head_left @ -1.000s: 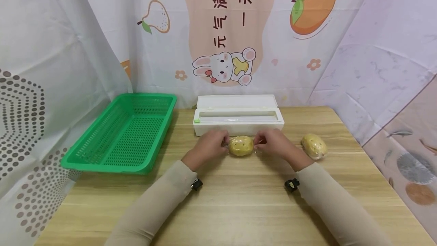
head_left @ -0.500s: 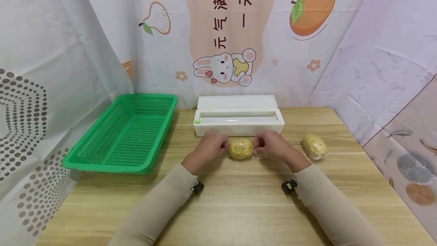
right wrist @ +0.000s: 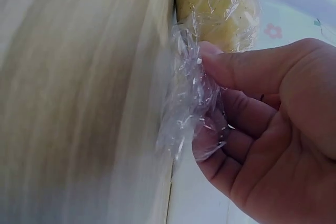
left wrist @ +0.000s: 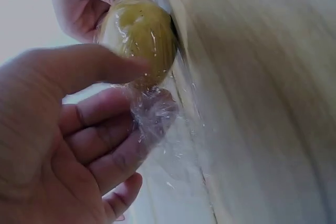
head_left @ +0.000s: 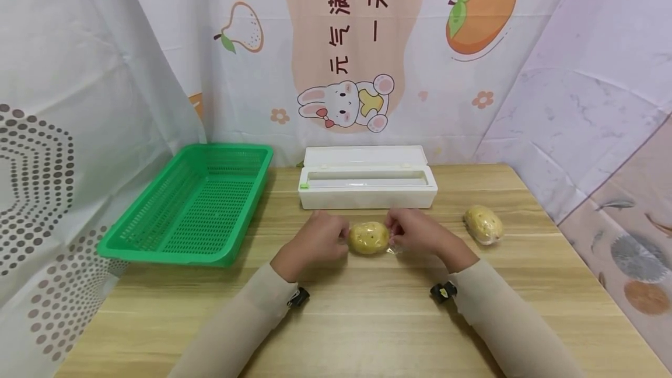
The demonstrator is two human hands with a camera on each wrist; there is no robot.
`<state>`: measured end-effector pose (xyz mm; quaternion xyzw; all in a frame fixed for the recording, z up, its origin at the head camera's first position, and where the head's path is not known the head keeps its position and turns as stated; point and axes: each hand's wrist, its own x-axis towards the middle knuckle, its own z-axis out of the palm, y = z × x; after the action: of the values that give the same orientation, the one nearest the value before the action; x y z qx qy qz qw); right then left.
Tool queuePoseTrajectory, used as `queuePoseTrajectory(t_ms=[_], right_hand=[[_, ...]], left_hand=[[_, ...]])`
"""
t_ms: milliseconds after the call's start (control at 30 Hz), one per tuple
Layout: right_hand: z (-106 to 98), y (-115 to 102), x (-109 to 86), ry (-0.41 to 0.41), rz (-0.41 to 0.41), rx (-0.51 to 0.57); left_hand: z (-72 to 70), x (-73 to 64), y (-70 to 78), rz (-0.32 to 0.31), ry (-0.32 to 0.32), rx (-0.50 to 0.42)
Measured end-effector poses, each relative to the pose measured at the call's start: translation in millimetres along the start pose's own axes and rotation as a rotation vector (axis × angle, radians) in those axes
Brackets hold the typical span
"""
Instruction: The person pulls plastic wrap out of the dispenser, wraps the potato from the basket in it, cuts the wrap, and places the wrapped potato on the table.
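Observation:
Between the two hands on the wooden table lies a potato [head_left: 369, 238] wrapped in clear plastic wrap [right wrist: 184, 93]. My left hand [head_left: 320, 239] is at its left end, the thumb over the wrapped end and the fingers curled behind the loose film in the left wrist view. My right hand [head_left: 417, 232] pinches the crumpled film tail at the right end between thumb and fingers. A second wrapped potato [head_left: 483, 225] rests to the right, beyond the right wrist.
A white plastic wrap dispenser box [head_left: 367, 198] stands behind the hands with its lid raised and a roll inside. At the left is a green perforated basket [head_left: 231, 256]. A printed curtain [head_left: 252, 86] hangs behind the table [head_left: 362, 331].
Both hands have come a little nearer to the person together with the potato. The dark spots on its top have shifted, so it has turned. The other potato, box and basket stay put.

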<state>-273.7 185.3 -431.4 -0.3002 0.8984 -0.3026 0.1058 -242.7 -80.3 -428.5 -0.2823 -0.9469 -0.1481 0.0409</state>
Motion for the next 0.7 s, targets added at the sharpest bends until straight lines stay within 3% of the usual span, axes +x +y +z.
queuePoseTrajectory(t_ms=[400,700], right_hand=[[2,-10,-0.9,-0.003,-0.02,-0.034],[1,-10,-7.4,-0.097,0.029,0.017]], left_hand=[[8.8,-0.3,1.6,-0.019,0.055,0.054],[5.0,-1.2,0.0,-0.031,0.033,0.031]])
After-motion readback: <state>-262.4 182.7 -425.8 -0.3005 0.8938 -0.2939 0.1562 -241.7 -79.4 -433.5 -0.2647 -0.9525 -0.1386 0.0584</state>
